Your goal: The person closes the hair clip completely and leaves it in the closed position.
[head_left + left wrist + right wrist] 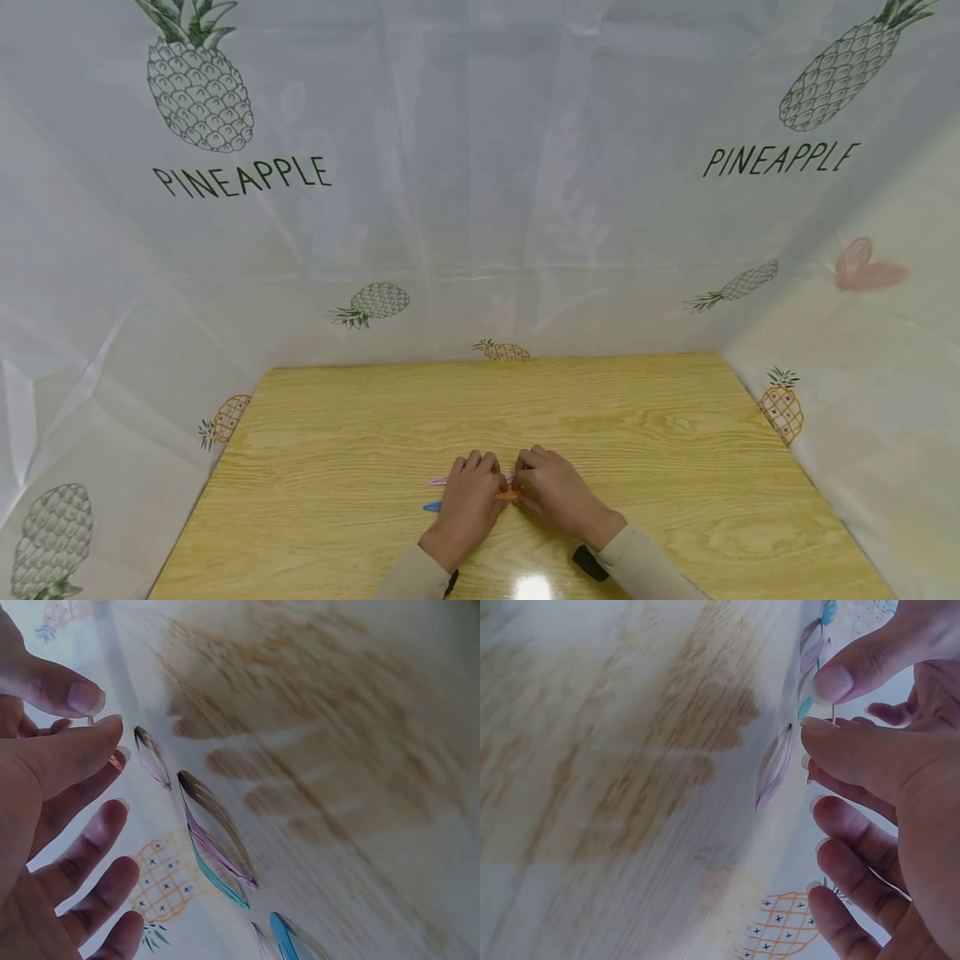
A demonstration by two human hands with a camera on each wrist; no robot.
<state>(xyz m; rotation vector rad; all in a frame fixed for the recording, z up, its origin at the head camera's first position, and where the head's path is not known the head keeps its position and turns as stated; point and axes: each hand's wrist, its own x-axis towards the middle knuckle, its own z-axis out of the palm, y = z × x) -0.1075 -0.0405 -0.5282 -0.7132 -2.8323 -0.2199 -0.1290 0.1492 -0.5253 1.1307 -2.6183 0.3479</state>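
Note:
Both hands meet over the table, at an orange snap hair clip. The left hand pinches one end of it between thumb and forefinger, other fingers loosely spread. From the other side, the right hand pinches it the same way; fingertips cover most of the clip. A pink hair clip and a blue hair clip lie left of the left hand. The left wrist view shows a teal hair clip beside a purple one. Another purple clip lies near the right fingertips.
The clips lie on a wood-grain table. Behind it and at both sides hangs a pale pineapple-print sheet. A dark strap piece shows at the right wrist.

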